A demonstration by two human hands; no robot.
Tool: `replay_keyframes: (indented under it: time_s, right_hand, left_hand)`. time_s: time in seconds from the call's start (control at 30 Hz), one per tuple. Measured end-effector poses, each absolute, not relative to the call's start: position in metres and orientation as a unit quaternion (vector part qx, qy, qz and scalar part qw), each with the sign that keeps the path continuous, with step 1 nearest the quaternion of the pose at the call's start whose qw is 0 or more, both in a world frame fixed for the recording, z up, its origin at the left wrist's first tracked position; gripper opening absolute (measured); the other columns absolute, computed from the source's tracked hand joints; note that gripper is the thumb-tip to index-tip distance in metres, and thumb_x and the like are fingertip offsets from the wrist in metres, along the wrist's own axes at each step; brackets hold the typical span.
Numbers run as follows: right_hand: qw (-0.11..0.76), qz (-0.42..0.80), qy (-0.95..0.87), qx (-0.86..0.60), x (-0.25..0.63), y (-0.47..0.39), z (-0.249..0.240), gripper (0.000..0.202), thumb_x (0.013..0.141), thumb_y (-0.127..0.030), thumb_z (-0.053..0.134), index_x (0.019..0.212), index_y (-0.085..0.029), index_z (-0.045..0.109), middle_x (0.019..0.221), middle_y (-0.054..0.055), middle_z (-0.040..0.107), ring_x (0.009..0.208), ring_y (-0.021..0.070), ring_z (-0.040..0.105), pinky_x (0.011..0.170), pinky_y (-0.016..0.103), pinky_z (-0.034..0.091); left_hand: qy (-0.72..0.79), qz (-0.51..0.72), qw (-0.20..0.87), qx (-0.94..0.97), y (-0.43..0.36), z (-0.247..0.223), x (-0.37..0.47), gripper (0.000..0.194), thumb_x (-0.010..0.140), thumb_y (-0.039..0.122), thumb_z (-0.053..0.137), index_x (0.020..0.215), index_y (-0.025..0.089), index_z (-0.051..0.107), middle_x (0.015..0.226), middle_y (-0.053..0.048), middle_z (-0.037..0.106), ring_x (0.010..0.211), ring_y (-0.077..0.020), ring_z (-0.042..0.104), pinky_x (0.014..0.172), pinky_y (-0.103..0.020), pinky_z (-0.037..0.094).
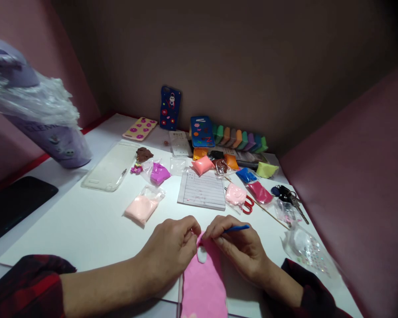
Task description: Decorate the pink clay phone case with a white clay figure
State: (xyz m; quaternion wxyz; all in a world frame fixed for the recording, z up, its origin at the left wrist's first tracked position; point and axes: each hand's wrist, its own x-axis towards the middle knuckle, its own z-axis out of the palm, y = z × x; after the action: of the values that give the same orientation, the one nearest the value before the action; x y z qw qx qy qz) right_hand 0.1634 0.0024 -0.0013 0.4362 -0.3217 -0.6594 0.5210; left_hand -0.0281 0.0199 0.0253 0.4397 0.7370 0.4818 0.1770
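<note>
A long piece covered in pink clay (204, 287) lies at the front edge of the white board, with a small white oval (202, 255) on its upper part. My left hand (174, 245) is closed at the top left of the pink piece, its fingertips pinched at a small raised bit of pink. On the other side, my right hand (240, 247) holds a blue tool (237, 228), whose lower end is hidden by the fingers. Both sets of fingertips nearly meet above the white oval.
Beyond the hands are a lined notepad (204, 190), clay packets such as a peach one (142, 207), red scissors (248, 205), and keys (293, 201). A clear phone case (109, 168), black phone (20, 203) and purple tumbler (53, 128) are left. Decorated cases (170, 108) stand behind.
</note>
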Motion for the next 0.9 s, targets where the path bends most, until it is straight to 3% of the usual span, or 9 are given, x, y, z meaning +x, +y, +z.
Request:
replay_keyframes:
  time_s: [0.9]
  right_hand:
    - [0.435, 0.539, -0.642, -0.329, 0.1651, 0.0049, -0.0037, 0.010, 0.092, -0.020, 0.051, 0.094, -0.020, 0.060, 0.087, 0.005, 0.060, 0.079, 0.0179, 0.059, 0.073, 0.036, 0.049]
  left_hand:
    - [0.480, 0.178, 0.435, 0.740, 0.0209, 0.0232, -0.0281, 0.015, 0.080, 0.016, 0.045, 0.075, 0.019, 0.059, 0.050, 0.007, 0.041, 0.051, -0.0115, 0.039, 0.052, -0.023, 0.028]
